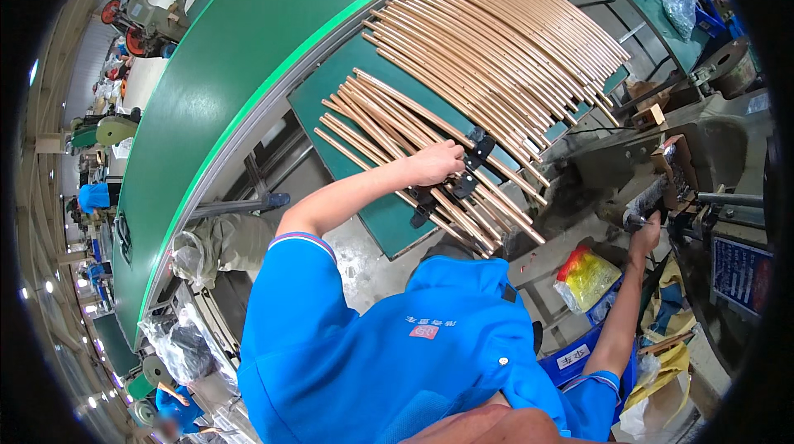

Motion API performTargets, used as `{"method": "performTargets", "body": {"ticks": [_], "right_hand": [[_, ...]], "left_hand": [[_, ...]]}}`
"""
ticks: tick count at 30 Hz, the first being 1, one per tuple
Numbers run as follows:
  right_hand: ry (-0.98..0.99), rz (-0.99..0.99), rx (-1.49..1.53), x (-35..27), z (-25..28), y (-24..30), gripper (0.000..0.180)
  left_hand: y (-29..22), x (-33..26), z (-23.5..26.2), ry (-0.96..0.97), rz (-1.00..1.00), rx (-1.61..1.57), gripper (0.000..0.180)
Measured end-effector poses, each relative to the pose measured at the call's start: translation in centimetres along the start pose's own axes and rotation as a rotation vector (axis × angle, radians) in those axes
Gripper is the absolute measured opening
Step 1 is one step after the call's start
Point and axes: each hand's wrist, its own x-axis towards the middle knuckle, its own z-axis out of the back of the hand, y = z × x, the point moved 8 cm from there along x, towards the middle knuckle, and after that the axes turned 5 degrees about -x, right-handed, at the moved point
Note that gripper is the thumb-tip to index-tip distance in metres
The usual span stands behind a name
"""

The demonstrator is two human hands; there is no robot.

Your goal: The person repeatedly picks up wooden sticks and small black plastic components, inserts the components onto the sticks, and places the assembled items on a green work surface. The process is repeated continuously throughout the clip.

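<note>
Left hand (437, 164) at a loose bundle of copper-coloured rods (397, 97); right hand (648, 233) beside a cylindrical machine part (622, 211).
The bundle, with black fittings (482, 146) among it, lies on the green counter (372, 222) near a parallel row of rods (504, 39); the left fingers curl down at the fittings (whether clamped cannot be told), and the right hand's closure is likewise unclear. Writing appears on a white label (573, 356) on a blue bin (628, 374), a blue plate (740, 274) and the blue shirt (331, 353).
</note>
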Motion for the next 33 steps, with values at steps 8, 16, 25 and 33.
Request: {"method": "performTargets", "body": {"ticks": [8,16,25,33], "right_hand": [[-0.123,-0.076,0.203,-1.8,0.9,1.7,0.050],[0.159,-0.316,1.280,-4.3,3.0,2.3,0.027],[0.302,0.037,1.237,-9.5,10.2,13.4,0.019],[0.294,0.125,1.382,-7.7,7.4,13.0,0.025]], "left_hand": [[8.8,4.7,3.7,-0.190,0.318,0.068,0.025],[11.0,8.0,0.4,-0.115,0.030,0.488,0.021],[8.5,7.8,6.1,0.063,0.011,0.368,0.032],[-7.2,5.2,12.2,0.255,0.126,-0.401,0.042]]}}
